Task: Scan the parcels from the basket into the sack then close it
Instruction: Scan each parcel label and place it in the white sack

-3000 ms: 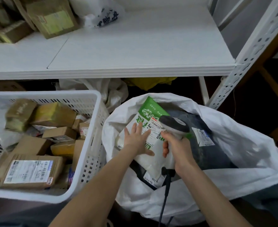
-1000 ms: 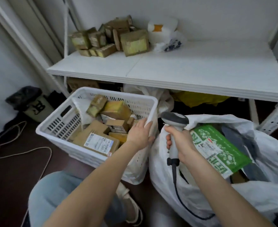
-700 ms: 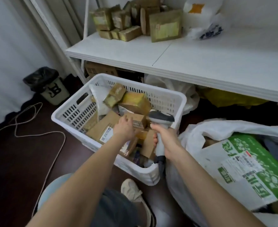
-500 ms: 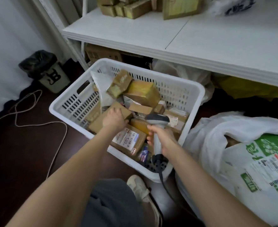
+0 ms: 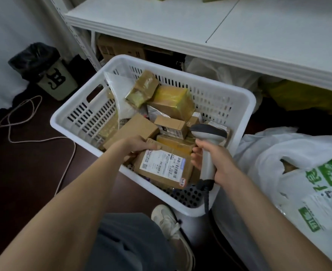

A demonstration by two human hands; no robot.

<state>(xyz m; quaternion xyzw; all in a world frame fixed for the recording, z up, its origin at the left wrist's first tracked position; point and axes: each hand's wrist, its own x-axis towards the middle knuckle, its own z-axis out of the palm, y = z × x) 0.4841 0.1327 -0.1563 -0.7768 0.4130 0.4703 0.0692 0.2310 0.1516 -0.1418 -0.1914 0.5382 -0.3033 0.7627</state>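
The flat brown cardboard parcel with a white shipping label (image 5: 164, 167) lies tilted in the near right part of the white slotted plastic basket (image 5: 245, 118). My left hand (image 5: 139, 145) grasps its far edge, thumb on top beside the label. My right hand (image 5: 218, 163) is clenched round the handle of the grey handheld barcode scanner (image 5: 208, 132), whose head hangs over the parcels, just right of the label.

The label carries a barcode and rows of small print too fine to read; a small red-and-white sticker (image 5: 182, 181) sits at its near corner. Below that corner a patch of the basket's perforated floor is bare.

The white woven sack (image 5: 263, 153) stands against the basket's right wall, mouth open, with a green-and-white mailer bag (image 5: 317, 196) inside; its printed characters are cut off. The white tabletop (image 5: 180, 26) overhangs the basket's far side. To the left on the dark floor, well apart, stand a small bin with a black liner (image 5: 51, 79), printed with one black character, and a loose pale cable (image 5: 24, 122).
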